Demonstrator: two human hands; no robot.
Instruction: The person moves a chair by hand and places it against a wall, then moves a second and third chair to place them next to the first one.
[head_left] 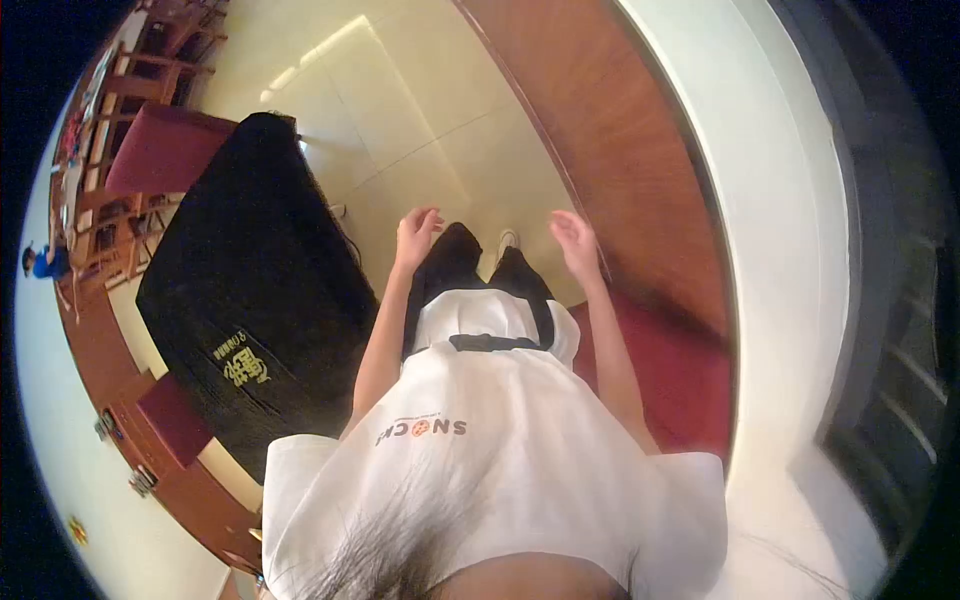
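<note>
I look straight down my own body: white shirt, black belt, dark trousers, a white shoe point(508, 238) on the pale tiled floor point(400, 110). My left hand point(416, 234) hangs in front of me with fingers loosely apart and holds nothing. It is nearest the right edge of a black covered table point(250, 290) without touching it. My right hand point(575, 243) is likewise empty, fingers relaxed and apart. It hovers close to a curved wooden panel point(620, 150) and above a red cushioned seat point(680, 370).
The black table bears a yellow logo point(240, 365). A red-seated wooden chair point(160, 150) stands behind it, with more wooden chairs at the far left. A person in blue point(42, 262) is far off at the left edge. A white wall point(780, 200) runs along the right.
</note>
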